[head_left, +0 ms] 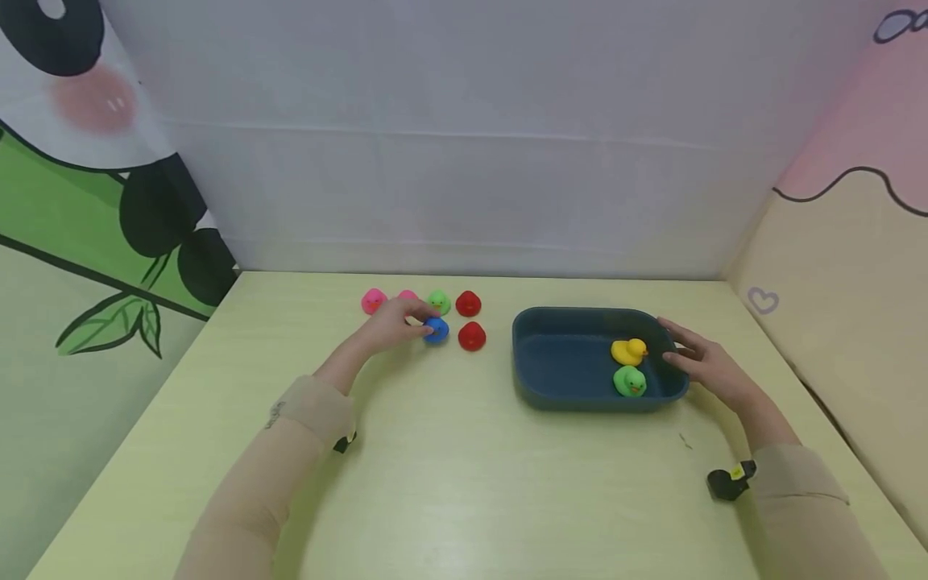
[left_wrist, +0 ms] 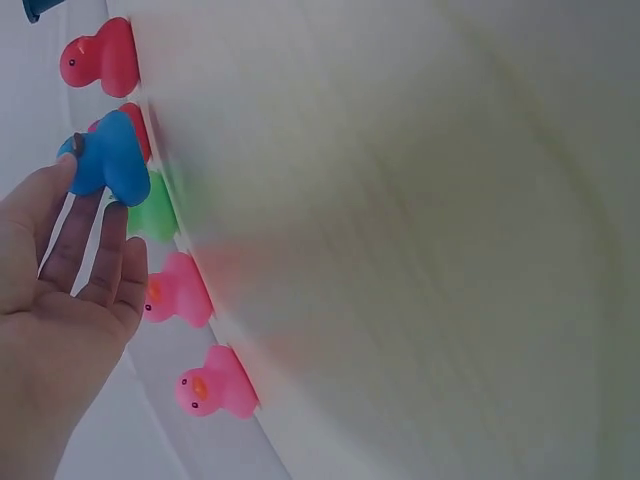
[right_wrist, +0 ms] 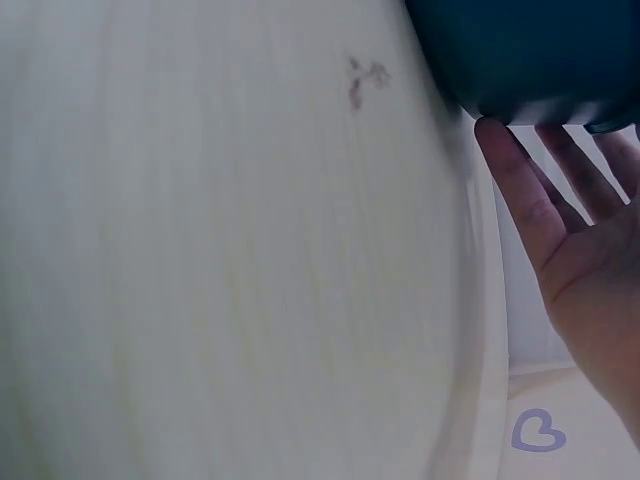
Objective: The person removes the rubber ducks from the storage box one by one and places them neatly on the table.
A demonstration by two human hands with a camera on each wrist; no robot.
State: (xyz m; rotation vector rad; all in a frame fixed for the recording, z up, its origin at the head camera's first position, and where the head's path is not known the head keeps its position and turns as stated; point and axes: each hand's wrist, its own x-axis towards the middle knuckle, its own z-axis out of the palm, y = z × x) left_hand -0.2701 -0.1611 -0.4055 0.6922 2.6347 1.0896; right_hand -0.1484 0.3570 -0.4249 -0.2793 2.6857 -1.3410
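Note:
My left hand (head_left: 394, 326) pinches a blue rubber duck (head_left: 436, 331) between thumb and fingertips. In the left wrist view the blue duck (left_wrist: 112, 165) is at the fingertips, in front of a green rubber duck (left_wrist: 153, 208) and a red one (left_wrist: 136, 130). On the right, my right hand (head_left: 706, 366) touches the end of a dark blue tray (head_left: 561, 402), fingers extended at its rim. The right wrist view shows those fingertips against the tray's edge (right_wrist: 540, 80). Inside the tray sit a yellow rubber duck (head_left: 627, 352) and a green rubber duck (head_left: 629, 382).
Around the left hand on the pale table (head_left: 464, 483) stand two pink ducks, one pink duck (head_left: 374, 301) farthest left, a green duck (head_left: 438, 302), and two red ducks, one red duck (head_left: 472, 337) nearer me. A white cloth wall (head_left: 464, 193) rises behind the table.

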